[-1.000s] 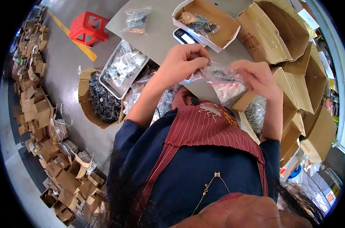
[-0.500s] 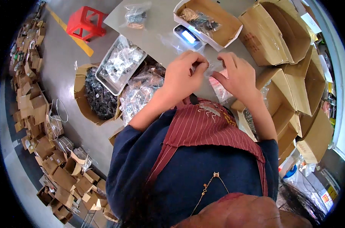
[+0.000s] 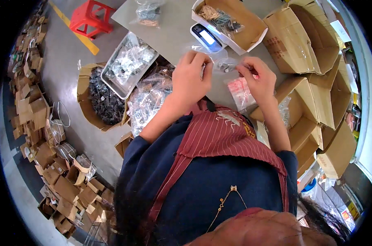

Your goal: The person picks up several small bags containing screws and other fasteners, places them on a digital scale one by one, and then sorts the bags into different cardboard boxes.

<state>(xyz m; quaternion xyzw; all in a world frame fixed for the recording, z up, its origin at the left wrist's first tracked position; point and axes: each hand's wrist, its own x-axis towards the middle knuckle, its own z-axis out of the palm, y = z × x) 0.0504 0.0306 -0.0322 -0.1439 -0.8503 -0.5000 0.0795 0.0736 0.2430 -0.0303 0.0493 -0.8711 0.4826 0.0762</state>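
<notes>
As your right hand pinches the right edge of the small clear bag, your left hand curls, hold unclear; you're apparently positioning the bag, which calls next for steady fingertips.

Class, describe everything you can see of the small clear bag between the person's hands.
The small clear bag looks like thin, crinkled plastic with shiny creases. Small grey, metallic-looking pieces show inside, too blurred to count. It is over the grey table; whether it rests there is unclear. The right hand appears to touch its right end; the left hand's contact is uncertain.
</notes>
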